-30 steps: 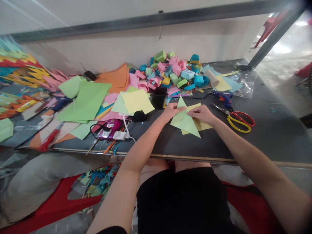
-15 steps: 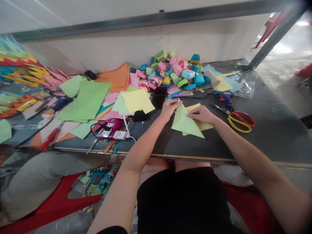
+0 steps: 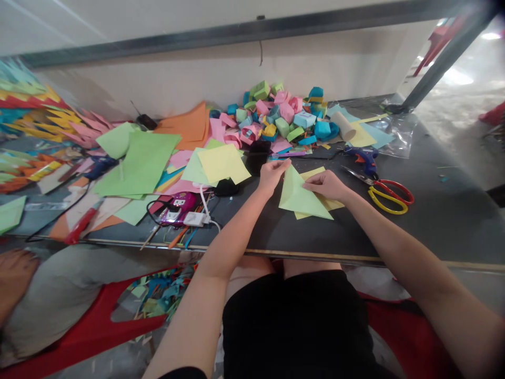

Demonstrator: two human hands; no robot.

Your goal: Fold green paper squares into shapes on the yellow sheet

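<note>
A light green sheet of paper (image 3: 302, 197), folded into a triangle, is between my hands at the middle of the table. My left hand (image 3: 273, 175) pinches its top corner. On its right slanting edge, my right hand (image 3: 324, 184) holds the paper with fingers pressed together. Yellow paper (image 3: 331, 203) lies beneath the green sheet and shows on its right. Scissors with one red and one yellow handle (image 3: 389, 196) rest to the right of my right hand, with a blue glue gun (image 3: 365, 158) just behind them.
Folded paper pieces (image 3: 282, 113) are heaped at the back. Coloured sheets (image 3: 145, 158) and a purple power strip (image 3: 179, 205) with cables lie left. A cardboard tube (image 3: 345, 126) is at the back right. Another person's grey-clad leg (image 3: 67, 295) is at the lower left.
My left hand has shifted slightly left and down, and the green paper's lower edge has risen a little. At the far left, another person's hand or foot has come into view.
</note>
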